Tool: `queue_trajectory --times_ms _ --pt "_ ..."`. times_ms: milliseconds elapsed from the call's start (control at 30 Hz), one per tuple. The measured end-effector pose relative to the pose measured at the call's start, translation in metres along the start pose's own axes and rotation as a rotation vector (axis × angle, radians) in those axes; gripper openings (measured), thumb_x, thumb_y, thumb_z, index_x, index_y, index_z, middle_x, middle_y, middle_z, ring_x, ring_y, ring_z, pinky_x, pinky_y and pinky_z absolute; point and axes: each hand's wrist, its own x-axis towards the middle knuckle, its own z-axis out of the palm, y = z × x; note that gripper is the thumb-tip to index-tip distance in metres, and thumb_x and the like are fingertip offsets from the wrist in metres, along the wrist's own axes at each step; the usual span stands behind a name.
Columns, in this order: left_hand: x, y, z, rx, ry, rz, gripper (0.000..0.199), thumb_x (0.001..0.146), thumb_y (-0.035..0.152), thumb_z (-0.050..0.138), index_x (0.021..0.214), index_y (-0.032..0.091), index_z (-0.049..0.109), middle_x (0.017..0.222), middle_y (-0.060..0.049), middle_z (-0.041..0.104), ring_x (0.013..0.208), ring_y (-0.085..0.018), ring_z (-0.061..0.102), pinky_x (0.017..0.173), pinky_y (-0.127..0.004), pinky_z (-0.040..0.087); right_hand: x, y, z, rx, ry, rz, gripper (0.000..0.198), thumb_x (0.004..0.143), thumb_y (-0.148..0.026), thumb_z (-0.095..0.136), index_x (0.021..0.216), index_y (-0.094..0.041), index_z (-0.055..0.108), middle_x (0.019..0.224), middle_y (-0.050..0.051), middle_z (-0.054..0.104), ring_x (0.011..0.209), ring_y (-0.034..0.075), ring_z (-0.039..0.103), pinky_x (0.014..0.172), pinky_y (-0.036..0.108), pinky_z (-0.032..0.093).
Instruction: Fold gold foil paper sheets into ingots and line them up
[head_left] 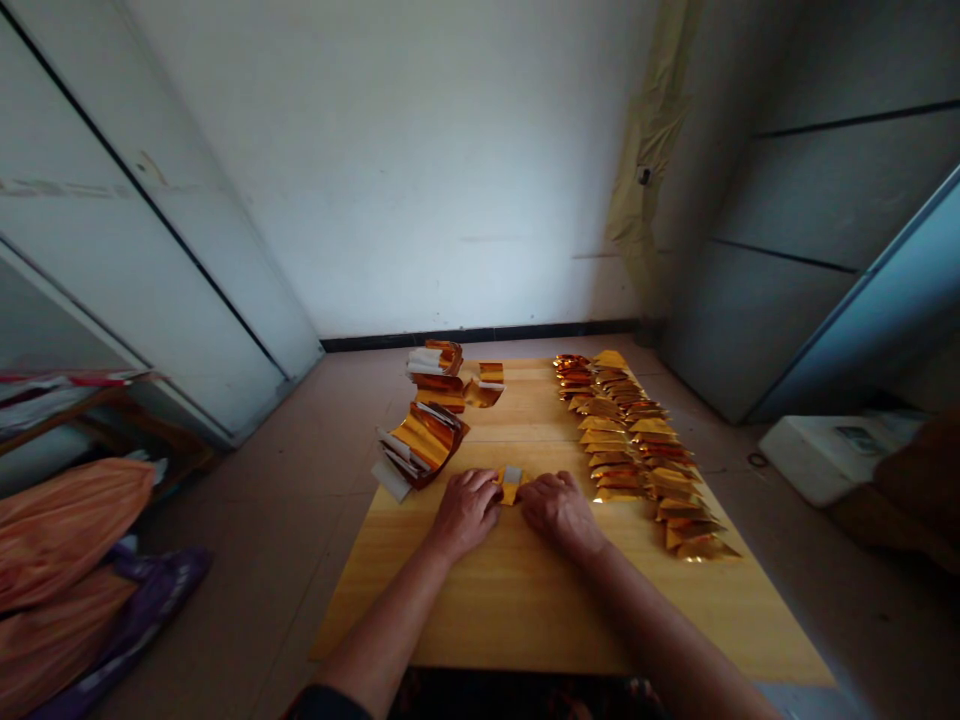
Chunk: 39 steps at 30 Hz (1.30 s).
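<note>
A small sheet of gold foil paper (513,480) with a pale patch lies on the wooden table between my hands. My left hand (466,508) grips its left edge with curled fingers. At the right edge, my right hand (561,508) presses with bent fingers; its fingertips are partly hidden. To the left is a curled stack of gold paper sheets (426,440) with pale undersides. Two loose gold sheets (486,392) lie beyond it. On the right, several folded gold paper pieces (611,435) stand in two long overlapping rows.
The wooden table (480,620) stands near a white wall (420,180). Cabinets rise at both sides. Orange cloth (75,530) and a purple bag (161,600) lie at the left. A white box (814,455) sits on the floor at the right.
</note>
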Motion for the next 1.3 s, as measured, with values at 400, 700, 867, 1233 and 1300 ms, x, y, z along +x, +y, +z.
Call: queue_trajectory --times_ms 400,700,867,1233,1300 --pt "0.001 -0.005 0.008 0.055 0.074 0.099 0.019 0.091 0.026 0.047 0.104 0.024 0.061 0.101 -0.005 0.069 0.095 -0.016 0.059 0.087 -0.035 0.036 0.005 0.010 0.006 0.053 0.049 -0.033 0.016 0.084 -0.028 0.059 0.098 -0.022 0.062 0.093 0.006 0.066 0.092 0.020 0.053 0.080 0.030 0.031" --pt "0.007 -0.005 0.016 0.125 0.144 0.075 0.021 0.093 0.025 0.042 0.091 0.022 0.063 0.073 -0.004 0.065 0.077 -0.017 0.058 0.075 -0.032 0.041 0.009 0.010 0.017 0.123 0.112 0.050 0.019 0.091 -0.019 0.046 0.092 -0.021 0.066 0.087 0.005 0.066 0.086 0.018 0.053 0.077 0.027 0.036" --pt "0.012 -0.009 0.025 0.034 0.175 0.038 0.025 0.088 0.013 0.044 0.105 0.020 0.061 0.083 -0.006 0.067 0.082 -0.018 0.059 0.079 -0.032 0.048 0.014 0.012 0.018 0.172 0.106 0.165 0.019 0.089 -0.016 0.049 0.091 -0.021 0.067 0.089 0.005 0.066 0.086 0.017 0.054 0.079 0.026 0.038" --pt "0.018 -0.017 0.031 -0.250 0.271 -0.133 0.050 0.074 -0.003 0.046 0.118 0.020 0.051 0.097 -0.004 0.062 0.092 -0.015 0.061 0.083 -0.028 0.052 0.027 0.002 0.022 0.093 0.068 0.393 0.025 0.091 -0.016 0.043 0.109 -0.019 0.061 0.096 0.008 0.067 0.093 0.019 0.057 0.080 0.026 0.040" --pt "0.021 -0.017 0.033 -0.267 0.284 -0.179 0.051 0.073 -0.003 0.048 0.118 0.020 0.051 0.097 -0.004 0.063 0.091 -0.015 0.061 0.083 -0.029 0.052 0.028 -0.001 0.020 0.056 0.052 0.433 0.025 0.091 -0.015 0.044 0.111 -0.019 0.058 0.098 0.008 0.067 0.093 0.018 0.058 0.079 0.025 0.039"
